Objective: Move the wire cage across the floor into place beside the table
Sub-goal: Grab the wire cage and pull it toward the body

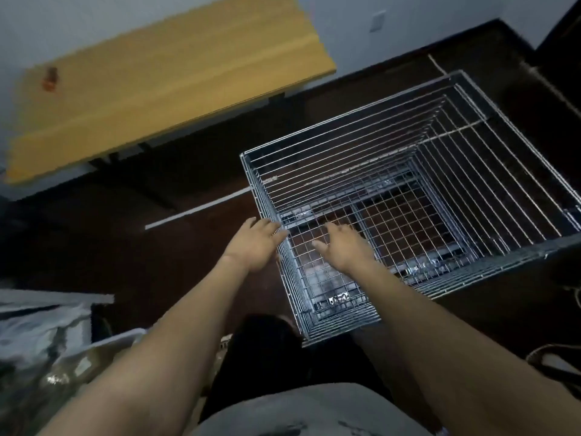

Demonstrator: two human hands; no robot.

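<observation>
- The wire cage [408, 196] stands on a dark brown floor [195, 247], right of centre in the head view, seen from above through its barred top panel down to a gridded bottom.
- It sits to the right of the table [163, 86], apart from it, with a strip of bare floor between the two.
- The table has a yellow wooden top; dark legs show beneath its near edge, and it stands by a pale wall [377, 23].
- One small orange object [50, 78] lies on the tabletop near its left end; it is too blurred to identify.
- A pale strip [198, 209] lies on the floor between table and cage, its right end reaching the cage's left side.
- A heap of crumpled clear plastic wrapping [47, 347] fills the lower left corner.
- Two bare hands reach forward from the bottom of the frame.
- The left hand [256, 242] rests on the cage's near left top edge, fingers spread and extended over the wire rather than clenched; whether they hook around the rim cannot be told.
- The right hand [344, 247] lies flat on the top panel just inside that corner, fingers spread and loose, palm down on the bars.
- Counted: one cage, one table, two hands, both touching the cage.
</observation>
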